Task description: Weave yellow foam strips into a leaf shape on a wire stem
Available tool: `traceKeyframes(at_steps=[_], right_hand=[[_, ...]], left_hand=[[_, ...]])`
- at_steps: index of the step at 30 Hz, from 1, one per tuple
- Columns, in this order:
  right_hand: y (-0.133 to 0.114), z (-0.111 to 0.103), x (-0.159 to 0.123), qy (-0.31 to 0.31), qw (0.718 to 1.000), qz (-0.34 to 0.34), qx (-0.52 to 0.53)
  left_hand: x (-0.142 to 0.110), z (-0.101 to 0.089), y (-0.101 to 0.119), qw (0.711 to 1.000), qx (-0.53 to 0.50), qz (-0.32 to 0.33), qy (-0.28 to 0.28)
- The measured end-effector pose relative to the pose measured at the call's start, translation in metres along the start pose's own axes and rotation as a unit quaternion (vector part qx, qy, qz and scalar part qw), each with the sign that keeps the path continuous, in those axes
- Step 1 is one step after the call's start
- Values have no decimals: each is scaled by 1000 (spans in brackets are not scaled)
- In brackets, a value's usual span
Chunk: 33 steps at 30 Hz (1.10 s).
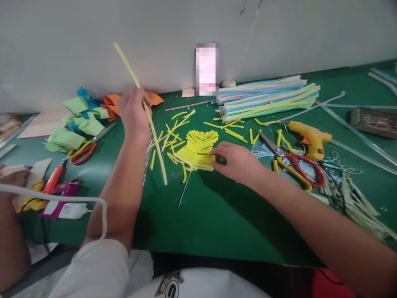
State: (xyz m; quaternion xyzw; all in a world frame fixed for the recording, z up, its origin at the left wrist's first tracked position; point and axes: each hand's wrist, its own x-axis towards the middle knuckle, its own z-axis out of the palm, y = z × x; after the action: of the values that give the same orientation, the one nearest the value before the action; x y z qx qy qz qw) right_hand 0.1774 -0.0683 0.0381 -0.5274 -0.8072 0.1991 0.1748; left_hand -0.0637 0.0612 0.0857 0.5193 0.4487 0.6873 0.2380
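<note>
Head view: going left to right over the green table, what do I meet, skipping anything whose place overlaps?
Orange tool, left-side scissors, left hand, yellow pile, right hand, glue gun, dark box.

- 1 phone [207,69] standing up against the grey wall [155,25]
- a messy pile of light green paper [70,138]
- 1 small brown box [361,127] with little bits inside
- 1 orange tool [54,179] near something purple [66,190]
</note>
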Motion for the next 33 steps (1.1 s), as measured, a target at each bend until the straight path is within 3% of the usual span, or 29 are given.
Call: traceKeyframes(at_steps=[4,6,9,14,17,21,23,26,28,31,33], right_hand=[[-11,9,-7,-46,992,-75,-92],[-12,14,-7,-58,987,-82,-125],[-9,18,-6,-61,979,-89,-171],[1,16,-8,-41,967,-83,-237],[5,14,-10,-24,968,-50,-244],[5,16,-11,2,975,-11,-223],[3,17,-11,23,977,3,-210],[-4,15,-12,45,989,65,-123],[-9,12,-12,22,989,141,30],[-15,11,-12,-63,927,225,293],[-15,13,-11,-72,891,250,373]], left_hand=[[2,-2,-9,992,95,-66,-52],[2,-8,-10,973,181,-95,-110],[2,-24,-13,900,353,-59,-250],[2,-38,-7,776,556,11,-298],[-12,-29,17,735,586,5,-341],[-50,-14,51,700,476,-37,-531],[-71,-10,57,679,447,7,-583],[-95,-8,52,656,434,110,-607],[-102,-8,45,655,442,146,-596],[-103,-8,37,654,446,170,-587],[-103,-7,33,636,444,179,-605]])
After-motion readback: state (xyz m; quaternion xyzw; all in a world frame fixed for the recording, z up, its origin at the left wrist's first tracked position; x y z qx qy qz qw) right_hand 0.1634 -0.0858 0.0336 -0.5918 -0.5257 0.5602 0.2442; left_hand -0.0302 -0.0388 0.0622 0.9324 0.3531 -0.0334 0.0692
